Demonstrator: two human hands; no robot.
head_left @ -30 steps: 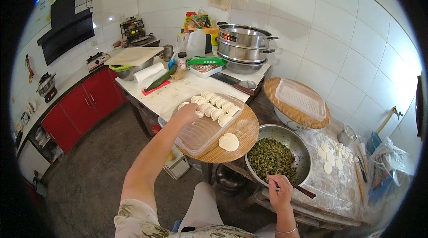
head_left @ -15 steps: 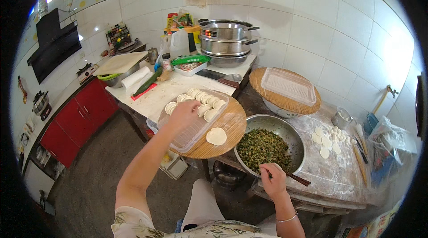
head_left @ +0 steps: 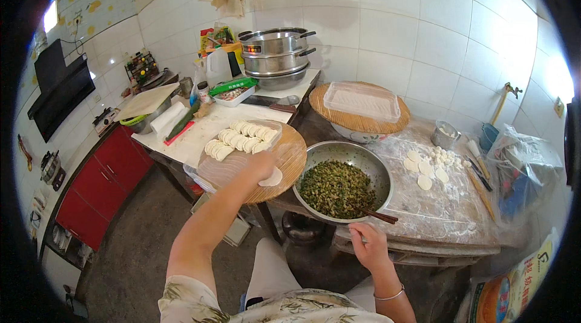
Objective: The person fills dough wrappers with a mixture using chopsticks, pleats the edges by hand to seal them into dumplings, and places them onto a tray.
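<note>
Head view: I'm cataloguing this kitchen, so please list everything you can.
Board: one, tan, centre
Tray: one, clear, on board
Dumplings: many, cream, in tray
Bowl: one, silver, right of board
Filling: one heap, green-brown, in bowl
Chopsticks: pair, brown, across bowl rim
Worktop: one, brown, floury, right
Wrappers: several, cream, on worktop; one on board
Rolling pin: one, tan, on worktop
Steamer: one, silver, back
Cucumber: one, green, left of steamer
Cabinets: several, red, left
Hood: one, black, upper left
Left hand: one, bare, over board
Right hand: one, bare, near bowl
</note>
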